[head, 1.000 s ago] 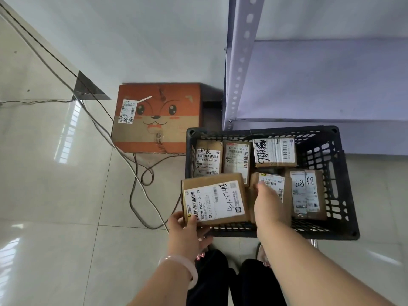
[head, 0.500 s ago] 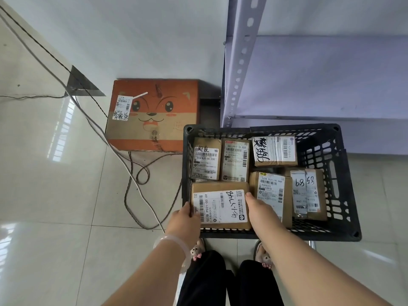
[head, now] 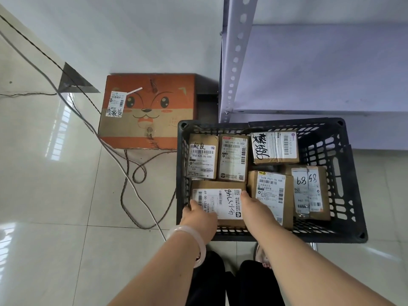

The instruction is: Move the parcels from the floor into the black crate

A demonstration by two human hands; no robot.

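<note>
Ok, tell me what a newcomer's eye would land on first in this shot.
The black crate right of centre stands out first. It is filled with labelled brown parcels, and the left hand and right hand hold the near-left parcel by its sides inside it. Behind it to the left, an orange box printed with a cartoon animal face stands on the floor, with cables looping in front.

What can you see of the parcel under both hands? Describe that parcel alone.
The parcel is a brown cardboard box with a white label bearing barcodes and black handwriting. It lies label up in the near-left corner of the black crate, beside other parcels. The left hand holds its near-left edge and the right hand its right edge.
</note>
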